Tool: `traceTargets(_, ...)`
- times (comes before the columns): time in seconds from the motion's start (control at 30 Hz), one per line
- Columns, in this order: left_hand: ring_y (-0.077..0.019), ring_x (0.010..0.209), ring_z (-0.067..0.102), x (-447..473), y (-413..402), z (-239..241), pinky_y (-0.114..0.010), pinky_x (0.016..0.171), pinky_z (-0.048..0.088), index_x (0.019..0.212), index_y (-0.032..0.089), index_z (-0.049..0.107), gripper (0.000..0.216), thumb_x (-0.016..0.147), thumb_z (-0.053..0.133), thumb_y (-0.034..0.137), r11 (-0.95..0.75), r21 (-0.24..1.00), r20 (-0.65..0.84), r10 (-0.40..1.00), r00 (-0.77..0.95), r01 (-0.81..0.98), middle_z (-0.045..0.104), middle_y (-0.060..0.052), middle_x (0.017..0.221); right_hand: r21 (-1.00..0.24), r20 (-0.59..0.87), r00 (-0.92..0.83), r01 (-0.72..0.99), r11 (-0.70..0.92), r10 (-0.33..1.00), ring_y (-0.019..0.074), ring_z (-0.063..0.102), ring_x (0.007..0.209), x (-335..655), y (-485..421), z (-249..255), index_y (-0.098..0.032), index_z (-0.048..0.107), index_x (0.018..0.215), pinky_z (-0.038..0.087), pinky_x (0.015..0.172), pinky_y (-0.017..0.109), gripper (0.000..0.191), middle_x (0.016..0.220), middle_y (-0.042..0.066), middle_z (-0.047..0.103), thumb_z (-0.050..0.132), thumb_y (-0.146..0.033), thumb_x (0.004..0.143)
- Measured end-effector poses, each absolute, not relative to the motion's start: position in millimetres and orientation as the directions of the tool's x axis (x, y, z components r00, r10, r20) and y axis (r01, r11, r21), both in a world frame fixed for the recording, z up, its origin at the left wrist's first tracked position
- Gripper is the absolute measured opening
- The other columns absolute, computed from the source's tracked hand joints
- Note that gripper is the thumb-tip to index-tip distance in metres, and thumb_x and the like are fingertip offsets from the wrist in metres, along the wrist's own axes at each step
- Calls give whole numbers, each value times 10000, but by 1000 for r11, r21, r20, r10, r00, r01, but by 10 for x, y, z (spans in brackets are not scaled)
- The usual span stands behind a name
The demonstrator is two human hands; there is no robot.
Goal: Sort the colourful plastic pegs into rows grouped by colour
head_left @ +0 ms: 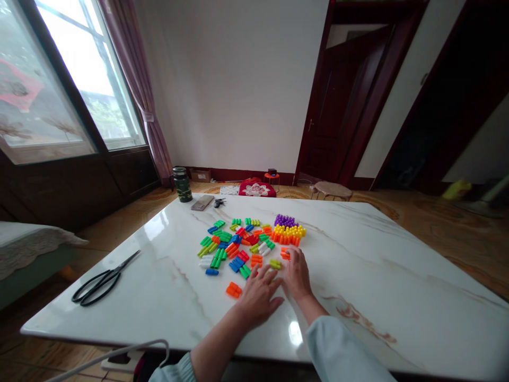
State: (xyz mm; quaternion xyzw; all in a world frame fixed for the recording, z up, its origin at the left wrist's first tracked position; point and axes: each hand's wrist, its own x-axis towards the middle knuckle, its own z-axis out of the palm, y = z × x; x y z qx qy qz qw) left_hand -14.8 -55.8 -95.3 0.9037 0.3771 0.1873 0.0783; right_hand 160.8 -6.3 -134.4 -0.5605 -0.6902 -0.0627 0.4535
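My left hand [259,294] rests low over the white tabletop with its fingers spread. Its fingertips lie close to the green and red plastic building blocks at the near edge of a loose pile. My right hand [298,271] has its fingers bent around the near side of an orange building block [285,253]. A yellow-green block [275,263] lies between the two hands, and another orange block [233,289] sits left of my left hand. Past my right hand stand sorted rows of purple blocks [286,220], yellow blocks [289,231] and orange blocks.
Black-handled scissors [105,279] lie at the left of the marble-patterned table [167,302]. A camouflage flask [182,184], a phone [202,202] and keys [219,202] are near its far left corner. A white cable [119,351] crosses below the front edge. Beyond the table is a round stool [332,189].
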Motion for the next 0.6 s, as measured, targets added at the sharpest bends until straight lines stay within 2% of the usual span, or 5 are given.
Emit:
traceTargets(0.1,-334,1399,327,-183,-457,-996,-599,1152,184,1368,220,505,544,880,556,452,-540,243,268,836,479,806,444,-129,1476,-361,679,61,896,260,732,247,505,1014,1599,-137,-1231,-188,542,1079,440,869,394,248,1146,119,558,436,-112,869)
traceTargets(0.17,-338,1400,326,-248,-458,-1003,-596,1153,186,1360,214,514,536,876,568,435,-504,220,287,852,438,835,436,-139,1479,-325,657,65,924,204,751,244,499,967,1582,-188,-1160,-201,582,1025,413,807,366,225,1109,109,574,441,-112,873)
traceTargets(0.33,-327,1413,307,-456,-642,-1062,-574,1168,164,1371,306,504,543,857,588,458,-643,211,331,755,565,736,382,-79,1525,-306,628,34,930,206,777,251,489,981,1567,-237,-1094,-219,617,908,365,815,370,196,1071,92,589,467,-108,849)
traceTargets(0.5,-352,1417,295,-482,-668,-1144,-596,1150,185,1418,340,446,619,833,605,465,-582,246,318,804,503,775,387,-82,1522,-388,699,142,899,205,701,256,492,1122,1600,-198,-1163,-194,527,1081,369,906,382,316,1184,110,568,427,-86,802)
traceTargets(0.6,-346,1423,285,-447,-653,-1151,-596,1150,183,1421,337,441,615,835,602,431,-568,253,319,813,486,784,380,-77,1527,-442,679,247,889,117,692,276,520,1078,1629,-159,-1237,-174,490,1137,408,852,375,343,1157,135,575,512,-205,796)
